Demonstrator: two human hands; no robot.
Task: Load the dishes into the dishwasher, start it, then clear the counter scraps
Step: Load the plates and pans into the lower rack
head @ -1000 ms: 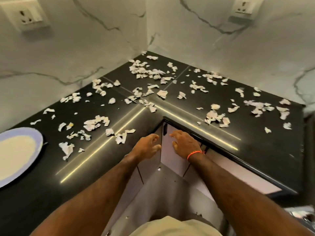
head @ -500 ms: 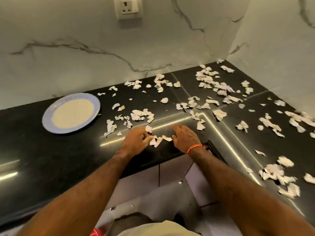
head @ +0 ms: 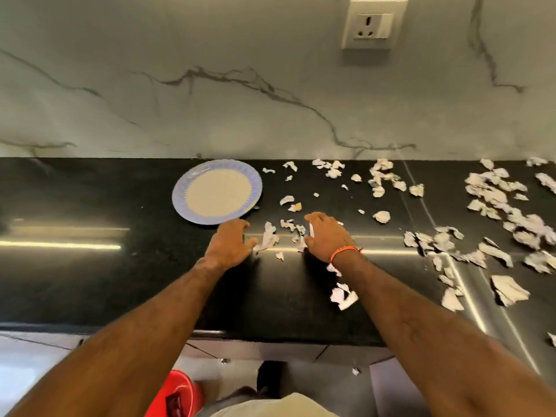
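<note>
Torn white paper scraps (head: 493,200) lie scattered over the black counter (head: 90,266), thickest toward the right. My left hand (head: 230,243) and my right hand (head: 326,237) hover low over the counter with relaxed, spread fingers, on either side of a small cluster of scraps (head: 270,237). An orange band circles my right wrist. A blue-rimmed plate (head: 217,191) with a cream centre sits just beyond my left hand, near the wall. More scraps (head: 343,294) lie beside my right forearm.
A marble wall with a power socket (head: 373,24) backs the counter. A red bucket (head: 177,392) stands on the floor below the counter edge, by my body. One scrap (head: 356,371) lies on the floor. Cabinet fronts run under the counter.
My view has swung left from the counter corner to the straight stretch with the plate. Both hands have moved up from the cabinet corner onto the counter and now flank a scrap cluster.
</note>
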